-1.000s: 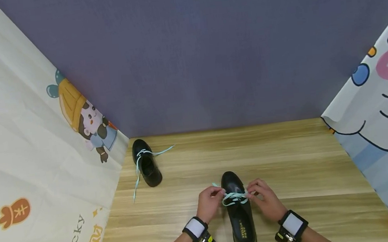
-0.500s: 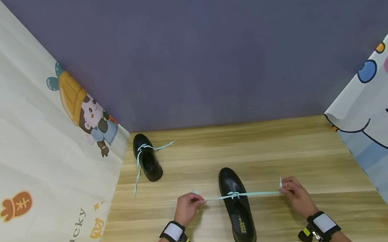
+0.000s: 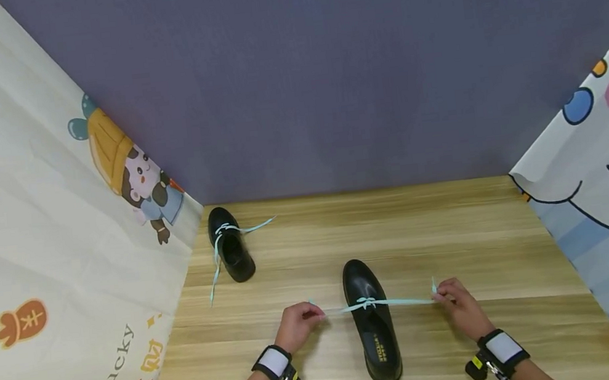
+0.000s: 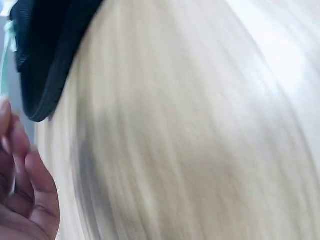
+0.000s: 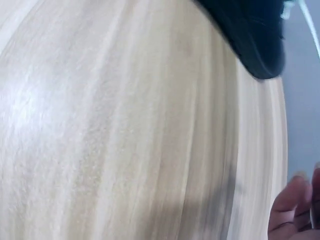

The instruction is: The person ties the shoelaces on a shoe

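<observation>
A black shoe (image 3: pixel 372 325) stands on the wooden table (image 3: pixel 455 242), toe pointing away from me. Its pale green lace (image 3: pixel 400 301) is crossed in a knot (image 3: pixel 366 303) over the tongue and stretched out sideways. My left hand (image 3: pixel 298 324) pinches the lace's left end beside the shoe. My right hand (image 3: pixel 456 306) pinches the right end, held farther out. The left wrist view shows the shoe's sole edge (image 4: pixel 47 75) and curled fingers (image 4: pixel 30 200), blurred. In the right wrist view the shoe (image 5: pixel 250 35) and fingertips (image 5: pixel 295 210) appear.
A second black shoe (image 3: pixel 230 253) with loose green laces (image 3: pixel 215 273) lies at the table's far left corner. Printed cartoon cloths hang on the left (image 3: pixel 53 241) and right (image 3: pixel 603 171). A purple wall (image 3: pixel 326 76) closes the back.
From one second ago, both hands moved apart from the shoe's middle, pulling the lace ends out sideways and tightening the crossing into a small knot. Since half a second ago, little has moved.
</observation>
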